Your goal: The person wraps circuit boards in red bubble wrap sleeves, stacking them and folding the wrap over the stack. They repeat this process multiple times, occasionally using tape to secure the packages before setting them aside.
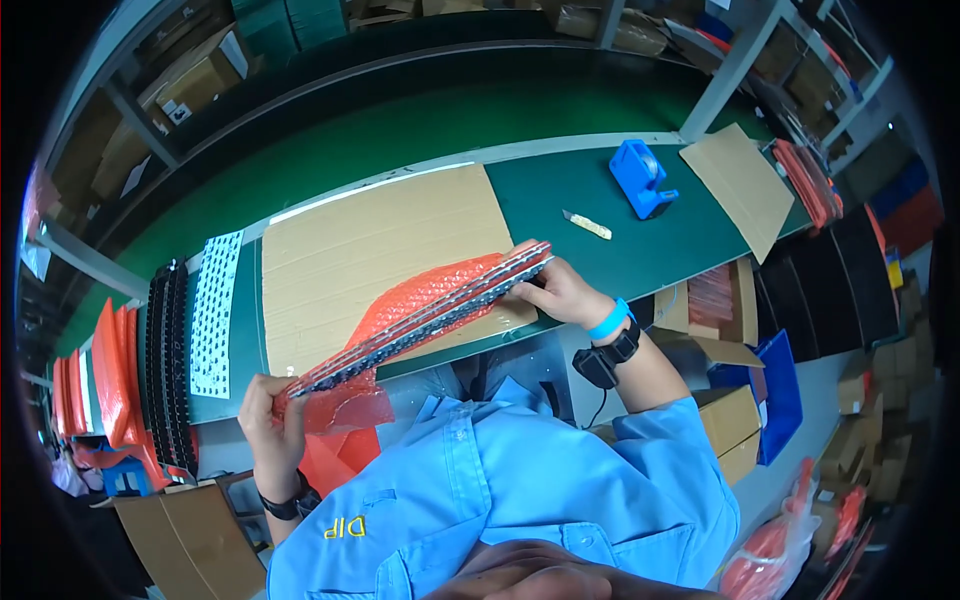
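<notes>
Two hands on one long stack of dark strips (430, 318) wrapped in red bubble wrap (420, 295), held slantwise over a cardboard sheet (380, 250) on the green bench (640, 240). Left hand (268, 415) closed around the stack's 7 o'clock end, right hand (560, 290) clamped on its 2 o'clock end. Further out toward 1 o'clock: yellow utility knife (587, 226), blue tape dispenser (640, 178); toward 9 o'clock: white perforated panel (215, 310), black strips (165, 360).

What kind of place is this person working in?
Probably a factory packing bench. There is a long green-topped workbench, a blue tape dispenser on it, and stacked brown cardboard boxes on shelves behind. Both hands hold a long stack of dark strips in red bubble wrap.
</notes>
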The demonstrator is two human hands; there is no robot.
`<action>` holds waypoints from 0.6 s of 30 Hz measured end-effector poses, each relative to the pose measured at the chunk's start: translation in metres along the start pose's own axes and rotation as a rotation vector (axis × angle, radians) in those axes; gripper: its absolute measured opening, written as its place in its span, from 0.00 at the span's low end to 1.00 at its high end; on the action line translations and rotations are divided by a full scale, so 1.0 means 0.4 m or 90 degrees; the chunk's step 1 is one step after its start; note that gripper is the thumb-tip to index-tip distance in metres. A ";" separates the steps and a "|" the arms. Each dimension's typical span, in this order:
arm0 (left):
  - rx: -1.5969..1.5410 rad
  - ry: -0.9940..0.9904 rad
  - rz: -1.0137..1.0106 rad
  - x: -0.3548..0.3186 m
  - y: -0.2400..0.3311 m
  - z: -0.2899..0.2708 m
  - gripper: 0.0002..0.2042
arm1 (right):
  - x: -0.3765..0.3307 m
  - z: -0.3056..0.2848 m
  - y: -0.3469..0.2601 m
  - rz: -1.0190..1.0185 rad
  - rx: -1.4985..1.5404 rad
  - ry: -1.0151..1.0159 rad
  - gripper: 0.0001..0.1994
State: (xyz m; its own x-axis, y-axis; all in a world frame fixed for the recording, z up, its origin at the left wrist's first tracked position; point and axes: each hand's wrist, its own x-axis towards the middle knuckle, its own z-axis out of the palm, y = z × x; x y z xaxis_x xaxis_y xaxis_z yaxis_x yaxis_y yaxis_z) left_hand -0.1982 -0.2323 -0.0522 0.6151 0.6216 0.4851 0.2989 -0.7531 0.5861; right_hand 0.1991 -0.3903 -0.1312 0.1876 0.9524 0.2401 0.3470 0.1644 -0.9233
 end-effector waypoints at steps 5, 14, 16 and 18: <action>0.014 0.009 0.006 -0.019 -0.003 0.000 0.06 | 0.017 -0.023 0.020 -0.093 -0.058 -0.068 0.20; 0.019 0.018 -0.011 -0.004 0.000 0.001 0.07 | 0.022 0.036 -0.051 -0.252 -0.209 0.212 0.27; 0.024 0.009 -0.004 -0.001 -0.003 -0.001 0.07 | 0.025 0.038 -0.054 -0.308 -0.238 0.235 0.29; 0.026 0.002 -0.002 0.001 -0.003 -0.001 0.07 | 0.020 0.031 -0.073 -0.294 -0.308 0.217 0.32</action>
State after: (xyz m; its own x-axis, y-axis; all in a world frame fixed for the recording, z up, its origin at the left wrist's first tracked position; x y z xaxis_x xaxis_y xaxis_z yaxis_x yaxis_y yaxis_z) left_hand -0.1985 -0.2309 -0.0524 0.6116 0.6242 0.4861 0.3306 -0.7598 0.5598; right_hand 0.1791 -0.3842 -0.1059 0.1722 0.6683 0.7237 0.8103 0.3217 -0.4898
